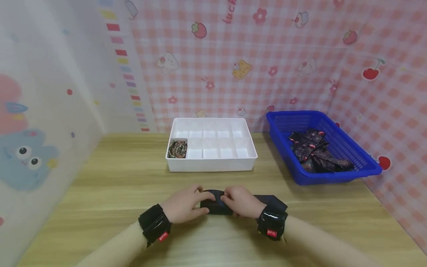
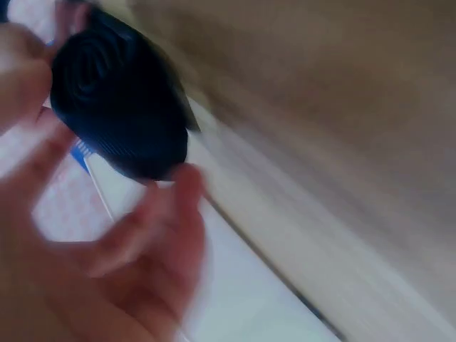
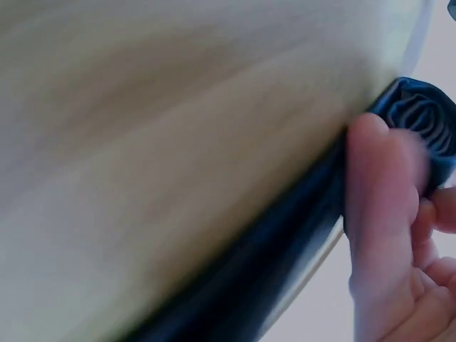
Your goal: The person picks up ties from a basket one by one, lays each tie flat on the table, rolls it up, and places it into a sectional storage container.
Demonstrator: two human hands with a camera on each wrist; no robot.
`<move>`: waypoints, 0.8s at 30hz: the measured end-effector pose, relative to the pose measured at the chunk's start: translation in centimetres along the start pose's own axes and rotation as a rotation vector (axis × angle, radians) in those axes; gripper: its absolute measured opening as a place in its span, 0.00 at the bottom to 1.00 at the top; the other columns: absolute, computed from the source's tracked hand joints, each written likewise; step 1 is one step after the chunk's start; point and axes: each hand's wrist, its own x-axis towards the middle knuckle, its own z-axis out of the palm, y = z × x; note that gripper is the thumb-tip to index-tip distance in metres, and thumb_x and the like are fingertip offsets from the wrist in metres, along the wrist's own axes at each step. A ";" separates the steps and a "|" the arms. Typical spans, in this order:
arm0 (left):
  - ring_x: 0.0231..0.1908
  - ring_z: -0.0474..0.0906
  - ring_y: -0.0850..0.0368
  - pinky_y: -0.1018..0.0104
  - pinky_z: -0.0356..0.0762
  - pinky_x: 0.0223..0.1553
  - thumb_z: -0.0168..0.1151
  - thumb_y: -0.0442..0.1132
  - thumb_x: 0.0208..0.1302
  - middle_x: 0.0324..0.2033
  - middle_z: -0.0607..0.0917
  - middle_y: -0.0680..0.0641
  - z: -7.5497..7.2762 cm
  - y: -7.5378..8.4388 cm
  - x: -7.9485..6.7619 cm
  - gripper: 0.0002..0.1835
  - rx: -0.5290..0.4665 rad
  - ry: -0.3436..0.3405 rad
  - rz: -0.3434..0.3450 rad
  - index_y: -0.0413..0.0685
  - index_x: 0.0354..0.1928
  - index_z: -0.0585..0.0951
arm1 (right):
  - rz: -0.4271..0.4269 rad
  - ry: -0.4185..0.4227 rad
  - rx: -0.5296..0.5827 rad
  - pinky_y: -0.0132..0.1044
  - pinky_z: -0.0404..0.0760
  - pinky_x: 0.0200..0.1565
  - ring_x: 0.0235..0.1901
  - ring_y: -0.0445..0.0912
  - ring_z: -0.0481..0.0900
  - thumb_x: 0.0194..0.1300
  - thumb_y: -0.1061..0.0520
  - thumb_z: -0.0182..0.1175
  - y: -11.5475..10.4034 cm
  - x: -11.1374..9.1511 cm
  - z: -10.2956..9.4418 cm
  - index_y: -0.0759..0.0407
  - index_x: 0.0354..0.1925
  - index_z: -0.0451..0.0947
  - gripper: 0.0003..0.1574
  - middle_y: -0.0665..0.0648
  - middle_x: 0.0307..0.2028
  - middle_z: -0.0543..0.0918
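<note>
A dark, nearly black necktie (image 1: pixel 218 210) lies on the table, part of it wound into a roll. The spiral end of its roll shows in the left wrist view, and the loose tail runs out to the right past the right hand. My left hand (image 1: pixel 184 204) holds the roll's left side, thumb in front and fingers over the top. From the right, my right hand (image 1: pixel 244 202) grips the same roll with bent fingers, hiding part of it. Motion blurs the fingers in both wrist views.
Behind the hands stands a white divided box (image 1: pixel 213 165), with a coiled patterned strip (image 1: pixel 178 149) in its front left compartment. At the right is a blue basket (image 1: pixel 333 178) holding several dark patterned pieces (image 1: pixel 313 150). Patterned cloth walls (image 1: pixel 207 74) surround the wooden table (image 1: pixel 126 178).
</note>
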 end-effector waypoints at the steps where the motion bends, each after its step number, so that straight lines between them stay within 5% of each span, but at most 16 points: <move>1: 0.27 0.70 0.62 0.65 0.70 0.30 0.63 0.50 0.64 0.35 0.77 0.52 -0.1 -0.1 -0.3 0.18 -0.002 -0.008 -0.023 0.60 0.55 0.78 | 0.008 -0.016 0.021 0.35 0.72 0.14 0.10 0.40 0.73 0.71 0.57 0.54 -0.2 0.1 0.1 0.55 0.26 0.71 0.15 0.49 0.14 0.74; 5: 0.25 0.71 0.62 0.61 0.69 0.31 0.56 0.56 0.68 0.25 0.77 0.55 -0.2 -0.5 -1.2 0.18 0.009 -0.001 -0.084 0.60 0.55 0.74 | 0.010 -0.057 0.091 0.35 0.75 0.16 0.12 0.42 0.75 0.74 0.54 0.51 -0.6 1.0 0.7 0.57 0.30 0.73 0.14 0.51 0.16 0.77; 9: 0.26 0.71 0.62 0.62 0.68 0.32 0.50 0.57 0.71 0.27 0.77 0.56 -0.6 -0.6 -1.5 0.18 -0.042 0.025 -0.127 0.60 0.56 0.76 | 0.043 -0.094 0.196 0.38 0.78 0.16 0.14 0.46 0.77 0.73 0.44 0.51 -0.8 2.0 0.8 0.62 0.32 0.74 0.24 0.56 0.18 0.79; 15: 0.28 0.68 0.61 0.66 0.65 0.28 0.46 0.58 0.73 0.30 0.74 0.54 -1.9 -0.1 -0.9 0.22 0.003 0.082 -0.089 0.58 0.58 0.78 | 0.174 -0.190 0.436 0.38 0.77 0.16 0.18 0.48 0.79 0.67 0.26 0.45 -1.0 2.4 0.3 0.66 0.37 0.75 0.43 0.59 0.28 0.80; 20: 0.34 0.74 0.58 0.62 0.72 0.35 0.50 0.57 0.71 0.38 0.78 0.50 -2.6 0.8 0.0 0.24 -0.002 0.118 -0.066 0.52 0.60 0.77 | 0.229 -0.268 0.586 0.35 0.75 0.16 0.19 0.48 0.79 0.66 0.23 0.38 -0.8 2.4 -0.2 0.61 0.52 0.72 0.47 0.62 0.30 0.81; 24: 0.43 0.78 0.55 0.57 0.76 0.45 0.52 0.53 0.71 0.44 0.80 0.48 -2.4 0.8 0.2 0.21 -0.072 0.138 -0.047 0.45 0.55 0.77 | 0.249 -0.271 0.600 0.34 0.73 0.15 0.18 0.47 0.78 0.66 0.24 0.40 -0.6 2.4 -0.3 0.54 0.61 0.69 0.44 0.60 0.28 0.79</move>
